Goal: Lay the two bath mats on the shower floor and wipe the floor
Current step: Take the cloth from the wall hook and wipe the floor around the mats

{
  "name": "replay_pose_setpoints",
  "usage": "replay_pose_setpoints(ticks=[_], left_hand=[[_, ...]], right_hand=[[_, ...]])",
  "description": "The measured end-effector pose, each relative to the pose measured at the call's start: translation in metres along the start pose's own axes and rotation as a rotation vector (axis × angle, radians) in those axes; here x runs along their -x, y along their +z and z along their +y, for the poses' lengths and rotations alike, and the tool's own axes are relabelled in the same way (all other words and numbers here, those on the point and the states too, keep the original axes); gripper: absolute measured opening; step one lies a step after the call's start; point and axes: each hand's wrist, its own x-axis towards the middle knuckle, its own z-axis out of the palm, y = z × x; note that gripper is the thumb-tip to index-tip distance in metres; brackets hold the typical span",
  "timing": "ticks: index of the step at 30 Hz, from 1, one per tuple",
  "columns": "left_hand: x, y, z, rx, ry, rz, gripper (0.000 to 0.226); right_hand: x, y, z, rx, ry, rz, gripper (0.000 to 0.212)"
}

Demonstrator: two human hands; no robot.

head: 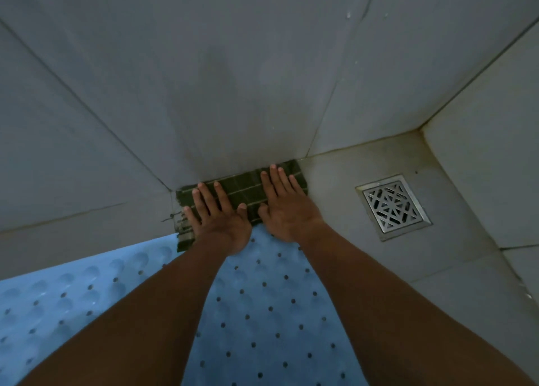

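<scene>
A dark green checked cloth (243,185) lies folded on the shower floor, pushed against the foot of the wall. My left hand (217,215) presses flat on its left part, fingers spread. My right hand (287,201) presses flat on its right part, fingers together. A light blue rubber bath mat (262,312) with round holes lies on the floor under my forearms, its far edge touching the cloth. A second mat I cannot make out apart from this one.
A square steel floor drain (393,206) sits in the pale floor tiles (350,210) to the right of the cloth. Grey tiled walls (233,79) close in ahead, at left and at right, meeting in a corner at upper right.
</scene>
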Motion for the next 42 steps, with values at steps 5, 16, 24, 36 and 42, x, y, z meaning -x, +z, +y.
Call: replay_pose_setpoints(ticks=[5,16,24,36,42], left_hand=[[0.0,0.002,-0.001,0.018,0.015,0.013,0.074],[-0.004,0.007,-0.002,0.031,0.025,0.038,0.075],[0.0,0.011,0.014,-0.015,0.014,0.069,0.072],[0.005,0.01,0.067,-0.163,0.336,-0.012,0.071],[0.007,0.017,0.104,-0.295,0.629,-0.001,0.069]], right_hand=[[-0.002,0.006,-0.005,-0.002,0.051,0.035,0.074],[-0.003,0.005,-0.003,-0.021,0.083,0.009,0.075],[0.001,0.009,0.014,-0.125,0.105,0.044,0.073],[0.05,0.019,0.056,-0.218,0.358,0.063,0.068],[0.103,0.035,0.07,-0.235,0.456,0.109,0.068]])
